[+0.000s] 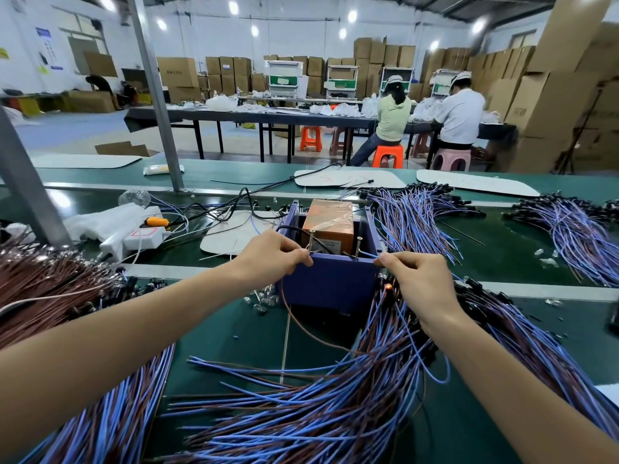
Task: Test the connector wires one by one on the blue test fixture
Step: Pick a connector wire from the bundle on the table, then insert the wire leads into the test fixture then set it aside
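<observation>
The blue test box point(331, 283) sits in the middle of the green bench point(234, 333). It is open at the top, with plain violet-blue walls and an orange block point(330, 226) wrapped in clear tape inside it. Two brass-coloured screws point(312, 241) stand upright near its front edge, one to the left and one to the right. The left hand point(273, 254) is curled, thumb and forefinger pinching the end of a thin brown wire point(288, 308) right by the left screw. That wire drops in a loop down the front of the box toward the heap below. The right hand point(417, 279) is curled too, pinching the end of a blue wire point(370, 254) at the box's near right corner, close to the right screw. A small orange light point(388, 287) glows just under that hand. A big heap of blue and brown wires point(318, 410) lies on the bench in front of the box, between the forearms, and more bundles lie to the left and behind on the right.
</observation>
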Action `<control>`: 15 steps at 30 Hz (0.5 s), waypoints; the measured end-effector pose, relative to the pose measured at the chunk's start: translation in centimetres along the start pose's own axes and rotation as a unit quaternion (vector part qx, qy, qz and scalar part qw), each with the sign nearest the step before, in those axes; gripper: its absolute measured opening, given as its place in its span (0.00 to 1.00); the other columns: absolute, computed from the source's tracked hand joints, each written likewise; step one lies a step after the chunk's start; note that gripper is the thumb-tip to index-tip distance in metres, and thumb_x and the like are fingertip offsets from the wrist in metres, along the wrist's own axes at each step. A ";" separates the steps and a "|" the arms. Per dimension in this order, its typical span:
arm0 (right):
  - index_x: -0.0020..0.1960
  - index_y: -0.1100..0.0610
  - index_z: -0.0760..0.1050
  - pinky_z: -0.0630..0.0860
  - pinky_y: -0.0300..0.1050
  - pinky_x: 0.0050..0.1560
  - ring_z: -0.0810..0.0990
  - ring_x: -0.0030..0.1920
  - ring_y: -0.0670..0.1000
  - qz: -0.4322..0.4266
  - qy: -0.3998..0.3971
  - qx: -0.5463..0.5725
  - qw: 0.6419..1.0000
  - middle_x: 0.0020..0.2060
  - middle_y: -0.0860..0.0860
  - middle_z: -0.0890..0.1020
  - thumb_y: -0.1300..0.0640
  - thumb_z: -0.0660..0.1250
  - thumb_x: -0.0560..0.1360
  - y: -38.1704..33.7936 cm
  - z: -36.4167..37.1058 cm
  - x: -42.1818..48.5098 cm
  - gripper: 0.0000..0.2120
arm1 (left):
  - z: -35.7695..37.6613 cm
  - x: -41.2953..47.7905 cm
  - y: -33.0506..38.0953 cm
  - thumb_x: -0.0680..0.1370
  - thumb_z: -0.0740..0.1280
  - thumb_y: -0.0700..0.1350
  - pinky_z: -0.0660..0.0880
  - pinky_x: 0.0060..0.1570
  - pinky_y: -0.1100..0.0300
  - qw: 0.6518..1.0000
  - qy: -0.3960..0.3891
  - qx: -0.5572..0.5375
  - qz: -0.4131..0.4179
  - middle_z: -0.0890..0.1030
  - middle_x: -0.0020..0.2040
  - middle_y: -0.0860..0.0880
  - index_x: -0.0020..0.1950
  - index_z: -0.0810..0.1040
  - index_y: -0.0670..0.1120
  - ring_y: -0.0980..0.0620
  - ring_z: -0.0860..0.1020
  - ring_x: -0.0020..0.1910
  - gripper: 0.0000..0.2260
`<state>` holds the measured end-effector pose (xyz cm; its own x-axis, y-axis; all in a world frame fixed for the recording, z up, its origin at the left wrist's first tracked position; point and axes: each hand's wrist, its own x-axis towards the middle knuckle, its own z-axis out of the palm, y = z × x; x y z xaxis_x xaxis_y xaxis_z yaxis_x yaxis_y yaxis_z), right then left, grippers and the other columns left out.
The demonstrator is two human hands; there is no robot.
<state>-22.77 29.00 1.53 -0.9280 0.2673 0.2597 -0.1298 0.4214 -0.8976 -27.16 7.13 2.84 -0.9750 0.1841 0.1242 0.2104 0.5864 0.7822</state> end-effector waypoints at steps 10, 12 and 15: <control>0.48 0.48 0.83 0.71 0.33 0.37 0.78 0.37 0.36 -0.079 -0.202 -0.072 0.974 0.33 0.35 0.81 0.47 0.63 0.78 -1.6 0.2 -2.6 0.11 | -1.5 -3.5 -2.5 0.78 0.66 0.43 0.72 0.35 0.67 0.967 -0.242 0.028 0.080 0.80 0.34 0.56 0.52 0.83 0.50 0.57 0.75 0.30 0.07; 0.55 0.43 0.81 0.67 0.25 0.44 0.74 0.45 0.27 -0.064 -0.454 -0.139 0.878 0.44 0.26 0.77 0.35 0.55 0.75 -2.4 0.8 -3.9 0.21 | -3.0 -4.8 -4.2 0.77 0.67 0.40 0.72 0.42 0.72 0.883 -0.453 0.109 0.052 0.81 0.51 0.54 0.64 0.78 0.50 0.63 0.77 0.39 0.16; 0.65 0.37 0.74 0.61 0.27 0.59 0.67 0.63 0.32 -0.069 -0.579 -0.186 0.791 0.64 0.31 0.70 0.33 0.52 0.74 -2.6 1.8 -4.9 0.24 | -7.0 -5.6 -6.1 0.75 0.65 0.31 0.73 0.44 0.72 0.768 -0.613 0.177 -0.048 0.71 0.70 0.44 0.68 0.71 0.57 0.60 0.78 0.50 0.28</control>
<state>-18.54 25.05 1.92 -0.6391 -0.6861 -0.3476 -0.3466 0.6603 -0.6662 -23.45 -3.05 1.66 -0.2324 0.6036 -0.7627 0.3591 0.7820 0.5095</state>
